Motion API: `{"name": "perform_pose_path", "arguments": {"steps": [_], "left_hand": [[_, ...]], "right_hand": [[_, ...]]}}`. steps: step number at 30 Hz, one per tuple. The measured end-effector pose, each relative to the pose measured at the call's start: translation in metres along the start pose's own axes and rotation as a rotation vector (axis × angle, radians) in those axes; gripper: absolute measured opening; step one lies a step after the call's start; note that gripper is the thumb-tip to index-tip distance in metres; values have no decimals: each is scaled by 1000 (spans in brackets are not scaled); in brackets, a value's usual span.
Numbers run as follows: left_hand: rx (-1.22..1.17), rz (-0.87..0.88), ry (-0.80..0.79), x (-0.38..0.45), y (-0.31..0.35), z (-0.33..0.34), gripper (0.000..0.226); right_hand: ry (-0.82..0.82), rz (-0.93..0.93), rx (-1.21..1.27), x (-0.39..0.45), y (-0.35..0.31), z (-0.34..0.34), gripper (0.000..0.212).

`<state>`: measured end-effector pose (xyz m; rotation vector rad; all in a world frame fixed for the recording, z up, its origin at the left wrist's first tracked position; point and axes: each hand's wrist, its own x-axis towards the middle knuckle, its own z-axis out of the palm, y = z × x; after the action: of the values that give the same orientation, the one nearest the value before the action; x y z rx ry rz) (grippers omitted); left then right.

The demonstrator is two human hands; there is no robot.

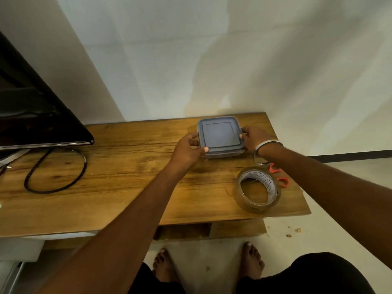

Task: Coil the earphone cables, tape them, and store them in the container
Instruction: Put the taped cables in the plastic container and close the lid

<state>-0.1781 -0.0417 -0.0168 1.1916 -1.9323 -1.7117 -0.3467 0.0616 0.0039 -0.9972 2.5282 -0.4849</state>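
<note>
A square container (221, 135) with a grey-blue lid on it stands near the back of the wooden table (118, 166). My left hand (187, 148) grips its left edge, thumb on the lid's front corner. My right hand (253, 137) grips its right edge, thumb on the lid. A roll of clear tape (257, 189) lies flat at the table's right front. No earphone cable shows; the lid hides the inside of the container.
Red-handled scissors (279, 176) lie behind the tape roll, partly under my right forearm. A black cable loop (55, 170) lies on the table's left, below a dark screen (31, 115). The wall stands close behind the table. My bare feet are on the floor below.
</note>
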Motion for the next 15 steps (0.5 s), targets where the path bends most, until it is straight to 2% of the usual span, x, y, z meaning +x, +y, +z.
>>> {"name": "perform_pose_path", "arguments": {"steps": [8,15], "left_hand": [[2,5,-22,22,17,45,67],[51,17,-12,30,24,68,65]], "right_hand": [[121,21,15,18,39,-15,30],[149,35,-20,26,55,-23,30]]}}
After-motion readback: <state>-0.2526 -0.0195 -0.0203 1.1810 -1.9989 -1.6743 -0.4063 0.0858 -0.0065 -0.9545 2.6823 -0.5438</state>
